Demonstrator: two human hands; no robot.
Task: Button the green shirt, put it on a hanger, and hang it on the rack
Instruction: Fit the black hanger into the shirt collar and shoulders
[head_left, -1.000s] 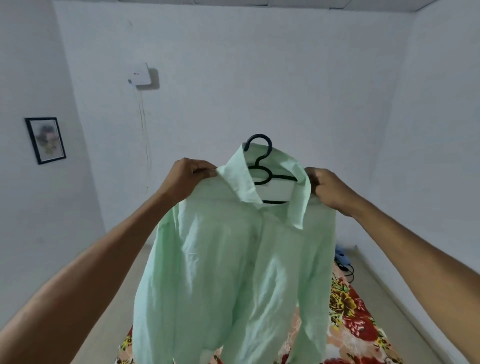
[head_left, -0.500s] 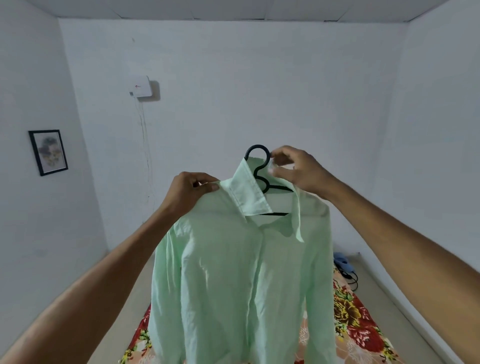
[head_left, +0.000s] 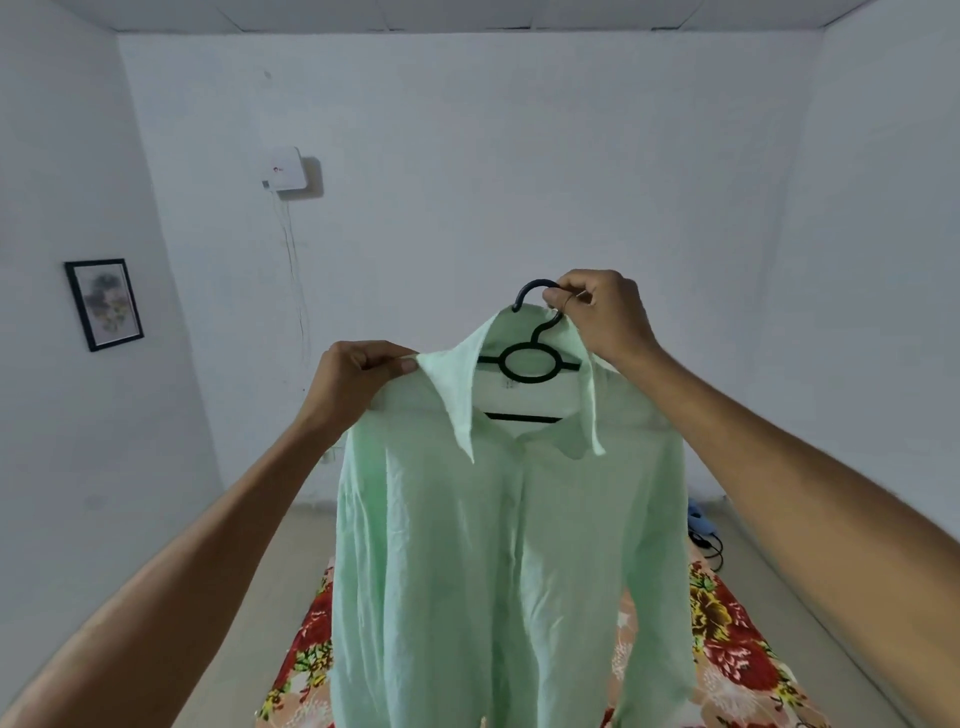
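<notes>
Now the right hand (head_left: 602, 317) has thumb and fingers curled round the hook of the black hanger (head_left: 545, 328), bearing the load from above. The left hand (head_left: 358, 379) pinches the cloth just beside the collar (head_left: 457, 384), at the shoulder seam on that side. Between them the green shirt (head_left: 493, 545) hangs in the air on the hanger, front closed down the placket, though the buttons are too small to make out. Below it lies a floral cloth (head_left: 727, 639) on the floor. By my reading the hanger step is all but done and the shoulder is being settled. Next, the left hand should let go, and the hook must be carried to the rack, which is out of view.
</notes>
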